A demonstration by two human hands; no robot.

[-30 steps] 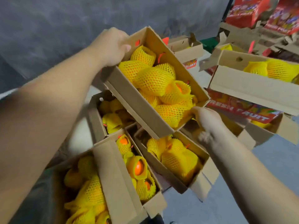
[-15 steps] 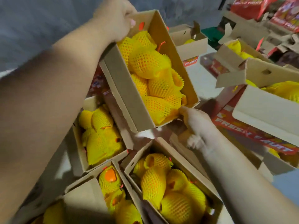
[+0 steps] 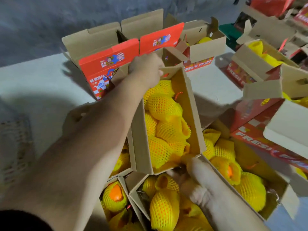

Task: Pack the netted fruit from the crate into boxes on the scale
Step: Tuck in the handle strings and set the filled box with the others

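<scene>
- One open box [image 3: 140, 130] sits at frame centre, held at both ends above other boxes.
- The left hand [image 3: 145, 70] grips its far end wall, upper centre, fingers curled over the rim.
- The right hand [image 3: 191, 174] holds the near end at lower centre; its fingers are hidden under the box, so the exact grasp cannot be told.
- Inside the held box lie about six fruits [image 3: 164, 105] in yellow foam nets, heaped; the exact count is unclear.
- Below it, in the lower half of the frame, at least three more open boxes of netted fruit show: one at lower left [image 3: 122, 180], one at lower centre [image 3: 135, 195], one at lower right [image 3: 283, 205].
- Two empty red-printed boxes [image 3: 108, 55] stand side by side with flaps up, at upper centre.
- One small box [image 3: 206, 49] with a yellow fruit stands right of them.
- More filled red boxes [image 3: 250, 135] crowd the right edge; their number is unclear.
</scene>
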